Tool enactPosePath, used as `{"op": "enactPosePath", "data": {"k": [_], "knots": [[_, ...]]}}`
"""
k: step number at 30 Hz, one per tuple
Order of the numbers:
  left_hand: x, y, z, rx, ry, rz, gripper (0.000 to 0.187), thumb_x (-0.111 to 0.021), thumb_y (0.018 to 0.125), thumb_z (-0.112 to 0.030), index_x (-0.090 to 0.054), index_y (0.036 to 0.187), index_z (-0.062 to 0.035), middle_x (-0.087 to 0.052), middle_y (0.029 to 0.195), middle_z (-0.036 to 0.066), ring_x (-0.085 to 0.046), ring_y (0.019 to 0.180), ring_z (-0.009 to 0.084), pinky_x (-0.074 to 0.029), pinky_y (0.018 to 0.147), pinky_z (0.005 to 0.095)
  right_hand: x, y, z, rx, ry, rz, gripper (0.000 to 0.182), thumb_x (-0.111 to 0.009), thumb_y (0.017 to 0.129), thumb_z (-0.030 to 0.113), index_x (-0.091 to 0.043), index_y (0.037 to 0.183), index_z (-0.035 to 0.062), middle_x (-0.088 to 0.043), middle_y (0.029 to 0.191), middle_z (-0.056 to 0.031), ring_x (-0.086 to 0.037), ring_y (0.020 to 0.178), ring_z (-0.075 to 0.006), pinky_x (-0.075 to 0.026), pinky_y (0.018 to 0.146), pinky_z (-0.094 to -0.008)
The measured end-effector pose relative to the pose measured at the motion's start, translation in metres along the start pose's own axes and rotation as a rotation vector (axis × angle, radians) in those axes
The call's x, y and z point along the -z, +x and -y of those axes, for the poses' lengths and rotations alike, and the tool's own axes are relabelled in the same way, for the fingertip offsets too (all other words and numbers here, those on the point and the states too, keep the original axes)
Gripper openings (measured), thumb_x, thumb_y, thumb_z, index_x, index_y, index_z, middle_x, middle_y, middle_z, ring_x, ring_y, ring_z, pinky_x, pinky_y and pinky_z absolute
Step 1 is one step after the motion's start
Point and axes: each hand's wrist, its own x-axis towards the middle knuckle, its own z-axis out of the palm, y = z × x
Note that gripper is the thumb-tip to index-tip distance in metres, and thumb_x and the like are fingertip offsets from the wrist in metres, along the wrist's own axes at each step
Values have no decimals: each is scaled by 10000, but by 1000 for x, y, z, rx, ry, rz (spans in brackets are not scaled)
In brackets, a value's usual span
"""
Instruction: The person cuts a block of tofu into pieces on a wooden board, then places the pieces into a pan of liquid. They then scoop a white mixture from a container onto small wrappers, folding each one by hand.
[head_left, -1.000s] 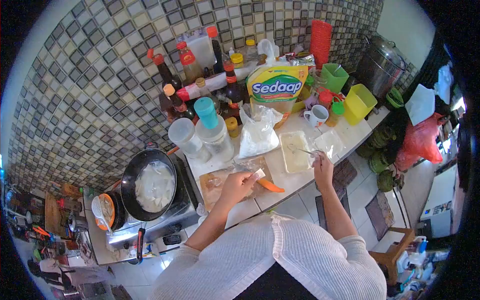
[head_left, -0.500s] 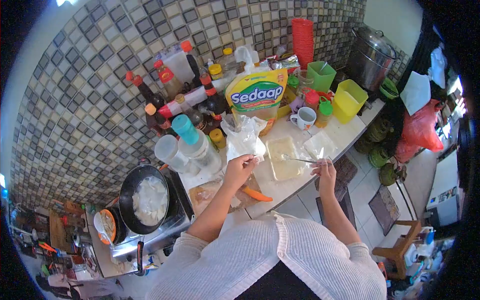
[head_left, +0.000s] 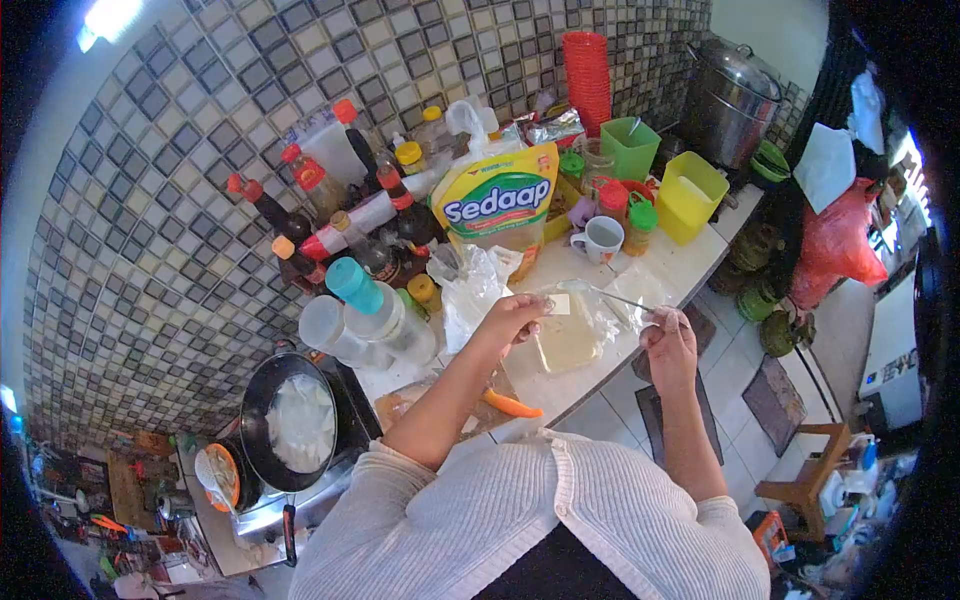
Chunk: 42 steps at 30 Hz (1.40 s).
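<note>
Between the thumb and fingers of my left hand point(head_left: 512, 322) is a small pale square sheet point(head_left: 561, 304), held above the counter. My right hand point(head_left: 669, 345) is closed around the handle of a thin metal utensil point(head_left: 627, 300), which points left toward that sheet; its tip is too small to name. Below and between both hands lies a shallow rectangular container point(head_left: 571, 352) with pale contents. A clear plastic wrap point(head_left: 645, 284) lies on the counter behind my right hand. Just behind my left hand is a crumpled white plastic bag point(head_left: 470, 295).
On the left, a wok point(head_left: 290, 420) with pale pieces sits on the stove. An orange-handled knife point(head_left: 513, 404) lies on a cutting board point(head_left: 430, 402). Sauce bottles, a Sedaap pouch point(head_left: 499, 200), a mug point(head_left: 600, 240) and a yellow container point(head_left: 688, 198) line the back.
The small sheet now shows flat in my left hand, lifted toward the utensil. My right hand has raised the utensil from over the container. The view has shifted slightly.
</note>
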Motion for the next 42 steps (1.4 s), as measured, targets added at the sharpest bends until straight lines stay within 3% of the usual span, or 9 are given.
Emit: {"op": "enactPosePath", "data": {"k": [9,25,28,30,31,33,36,40,42], "knots": [[-18,-24,-20,37,-366,174,128,-641,880,-175,-594,953,-80,-556,786,-36,-478,598,48,-354,484,197,0,-3,4,-246,495,120,186,-482,956,237,-580,976,80,-673,923,-88,-619,778,-221,-452,726,-351],[-24,-45,-27,62,-661,375,122,-596,916,-199,-550,948,-91,-567,786,9,-478,637,95,-384,535,242,12,-3,2,-258,563,103,165,-485,939,220,-590,962,95,-669,872,-44,-624,777,-195,-447,750,-350],[-20,-48,-31,-13,-635,262,117,-610,907,-193,-558,934,-92,-579,769,9,-481,621,93,-382,532,236,23,-5,-7,-279,408,-48,160,-513,924,235,-588,942,95,-662,832,-70,-621,764,-195,-430,701,-323],[-23,-59,-42,-14,-720,143,106,-606,897,-184,-577,926,-86,-619,786,17,-505,607,109,-394,535,246,28,-6,-20,-138,-292,106,233,-524,914,244,-602,1062,83,-670,959,-93,-645,812,-222,-445,738,-309],[-21,-59,-41,-17,-727,136,106,-606,897,-184,-577,926,-86,-619,786,17,-505,607,109,-394,535,246,23,-12,-22,-144,-294,113,233,-524,914,244,-602,1062,83,-670,959,-93,-645,812,-222,-445,738,-309],[-16,-57,-38,-41,-916,229,110,-594,892,-182,-586,957,-93,-636,814,20,-532,636,123,-407,544,264,2,-25,-30,-119,-1264,361,352,-543,889,233,-568,1219,112,-639,1118,-110,-633,958,-274,-438,847,-364],[-21,-77,-52,-60,-987,246,132,-585,889,-200,-596,984,-109,-648,848,-2,-584,776,175,-437,638,312,-17,-37,-43,67,-1495,692,466,-573,856,212,-516,1315,159,-600,1214,-114,-570,1106,-313,-392,938,-426],[-12,-95,-46,-169,-1059,208,138,-579,893,-213,-599,993,-120,-661,945,-10,-591,900,206,-437,720,344,-52,-41,-41,86,-1512,774,468,-597,821,173,-527,1283,149,-604,1175,-135,-528,1151,-318,-351,966,-479],[-4,-102,-40,-254,-1089,116,116,-577,903,-227,-588,989,-149,-644,986,-14,-577,916,194,-423,740,346,-82,-35,-32,385,-1459,673,376,-609,780,135,-593,1154,114,-633,1027,-140,-576,1044,-312,-403,908,-461]]}}
